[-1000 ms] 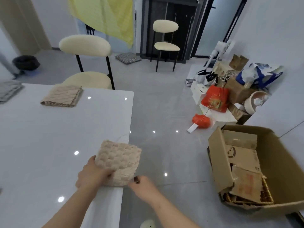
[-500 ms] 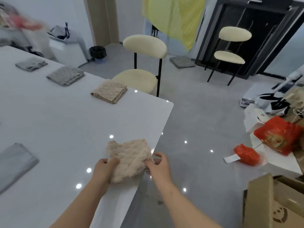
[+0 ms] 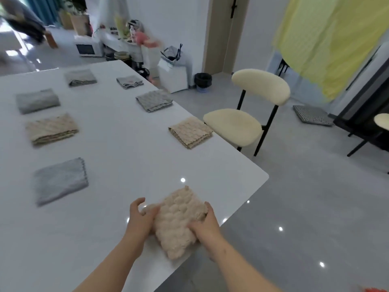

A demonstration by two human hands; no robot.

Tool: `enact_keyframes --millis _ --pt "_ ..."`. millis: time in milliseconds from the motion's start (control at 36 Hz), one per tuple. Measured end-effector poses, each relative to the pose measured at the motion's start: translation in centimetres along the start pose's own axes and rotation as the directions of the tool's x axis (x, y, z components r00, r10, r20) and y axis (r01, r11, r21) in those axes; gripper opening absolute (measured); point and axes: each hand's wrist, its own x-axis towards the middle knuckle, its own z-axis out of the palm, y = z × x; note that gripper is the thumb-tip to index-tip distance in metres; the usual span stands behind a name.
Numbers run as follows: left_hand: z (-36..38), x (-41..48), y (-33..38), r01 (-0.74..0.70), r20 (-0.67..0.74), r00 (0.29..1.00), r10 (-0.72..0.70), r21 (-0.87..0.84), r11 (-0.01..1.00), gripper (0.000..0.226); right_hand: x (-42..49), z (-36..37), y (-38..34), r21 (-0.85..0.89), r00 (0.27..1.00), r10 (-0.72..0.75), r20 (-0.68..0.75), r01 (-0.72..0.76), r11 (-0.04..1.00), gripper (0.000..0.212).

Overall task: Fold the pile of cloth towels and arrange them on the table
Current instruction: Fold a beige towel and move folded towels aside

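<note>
Near the table (image 3: 117, 165) edge, left hand (image 3: 141, 218) and right hand (image 3: 205, 225) grip the beige towel (image 3: 176, 218), fingers curled.

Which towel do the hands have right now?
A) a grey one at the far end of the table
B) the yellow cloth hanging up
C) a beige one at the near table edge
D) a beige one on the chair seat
C: the left hand and right hand hold the beige towel from either side, and it lies on the white table close to its near edge.
</note>
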Motion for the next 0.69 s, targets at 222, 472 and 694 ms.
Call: enact_keyframes --millis 222,472,694 --pt "1.0 0.8 -0.9 -0.005 -0.237 0.972 -0.010 -0.066 0.998 0.027 2.7 -2.6 -2.3 0.021 0.999 -0.049 0.021 0.048 0.999 0.086" --pt "1.6 1.7 -2.2 -0.017 -0.420 0.906 -0.055 -0.166 0.986 0.017 3.8 -1.9 -3.4 -0.297 0.971 -0.078 0.227 0.145 0.944 0.037" --pt "-0.3 0.6 -1.3 -0.101 -0.239 0.962 0.134 0.148 0.984 0.027 5.9 -1.0 -4.6 -0.358 0.960 -0.198 0.198 0.259 0.897 0.017"
